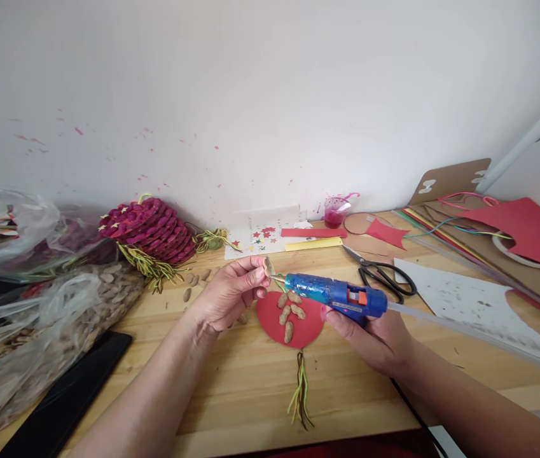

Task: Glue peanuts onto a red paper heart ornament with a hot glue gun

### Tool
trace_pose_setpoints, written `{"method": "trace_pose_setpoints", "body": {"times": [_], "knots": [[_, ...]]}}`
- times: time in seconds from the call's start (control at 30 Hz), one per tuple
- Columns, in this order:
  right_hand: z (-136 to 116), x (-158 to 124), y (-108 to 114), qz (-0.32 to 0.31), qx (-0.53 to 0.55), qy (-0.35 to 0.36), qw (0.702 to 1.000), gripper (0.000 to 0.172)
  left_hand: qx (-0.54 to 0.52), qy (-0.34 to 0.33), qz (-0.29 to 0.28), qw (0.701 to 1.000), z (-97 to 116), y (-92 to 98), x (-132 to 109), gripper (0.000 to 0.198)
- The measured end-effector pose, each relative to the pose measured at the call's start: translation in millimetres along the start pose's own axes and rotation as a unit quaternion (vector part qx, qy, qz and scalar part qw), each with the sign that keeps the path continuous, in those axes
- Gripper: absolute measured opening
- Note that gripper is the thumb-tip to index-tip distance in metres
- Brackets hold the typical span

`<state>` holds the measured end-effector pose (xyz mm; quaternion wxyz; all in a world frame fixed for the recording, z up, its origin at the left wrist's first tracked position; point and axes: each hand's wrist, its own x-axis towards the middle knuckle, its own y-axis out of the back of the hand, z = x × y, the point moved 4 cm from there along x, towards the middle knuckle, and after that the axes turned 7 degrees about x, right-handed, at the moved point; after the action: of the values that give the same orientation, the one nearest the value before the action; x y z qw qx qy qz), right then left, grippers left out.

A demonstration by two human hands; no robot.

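Pinched between the thumb and fingers of my left hand (236, 286) is a peanut shell (268, 266). My right hand (379, 337) grips a blue glue gun (327, 294), its metal tip pointing left at the shell; whether tip and shell touch I cannot tell. A clear glue stick (422, 313) sticks out of the gun's back. Below both hands lies a red paper disc (270, 321) with several peanut shells (289, 331) on it. From its lower edge hangs a yellow-green and brown yarn tassel (301, 394).
Plastic bags of peanut shells (112, 292) and a stack of magenta-painted discs (150, 229) stand left. Behind are star stickers (264, 235) and a cup of magenta paint (335, 213). Black-handled scissors (387, 277), white paper (465, 312) and red card (522, 222) lie right.
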<state>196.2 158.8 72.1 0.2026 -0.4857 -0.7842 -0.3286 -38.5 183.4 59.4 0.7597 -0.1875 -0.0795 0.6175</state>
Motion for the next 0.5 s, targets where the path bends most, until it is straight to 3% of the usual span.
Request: {"method": "trace_pose_setpoints", "body": {"times": [0.5], "knots": [[1.9,-1.8,0.6,0.001,-0.007,-0.002,1.0,0.01,0.007,-0.008,-0.006,1.0,2.4,0.6,-0.8,0.034]]}}
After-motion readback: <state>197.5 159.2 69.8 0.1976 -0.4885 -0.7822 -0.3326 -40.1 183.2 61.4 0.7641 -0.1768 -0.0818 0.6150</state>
